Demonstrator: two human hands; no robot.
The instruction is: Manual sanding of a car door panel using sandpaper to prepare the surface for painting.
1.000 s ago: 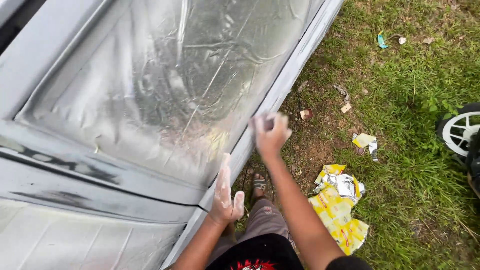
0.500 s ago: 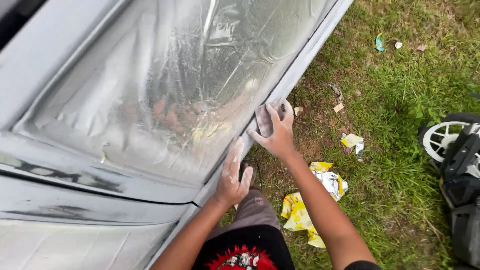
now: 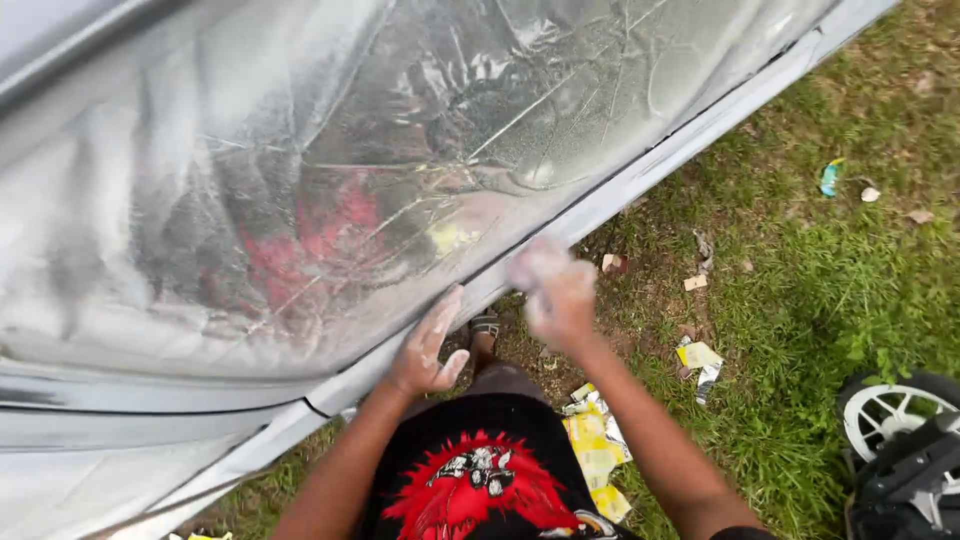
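A large cloudy clear lens (image 3: 330, 200) with a grey frame (image 3: 660, 165) fills the upper left. My left hand (image 3: 425, 350) lies flat, fingers apart, on the lens's lower edge where it meets the grey body. My right hand (image 3: 558, 298) is blurred with motion just right of it, at the same lower edge. It is closed around a small whitish pad (image 3: 528, 262) that touches the frame. My arms reach up from a black shirt with a red print (image 3: 465, 480).
Grass and bare dirt lie on the right, strewn with litter: a yellow wrapper (image 3: 597, 450), a small yellow packet (image 3: 697, 355), a teal scrap (image 3: 830, 178). A wheel (image 3: 885, 415) of a black machine stands at the lower right. My sandalled foot (image 3: 484, 325) is under the frame.
The view has drawn closer to the lens. My right hand has shifted down along the lower edge with the pad and is now blurred. My left hand stays on the edge.
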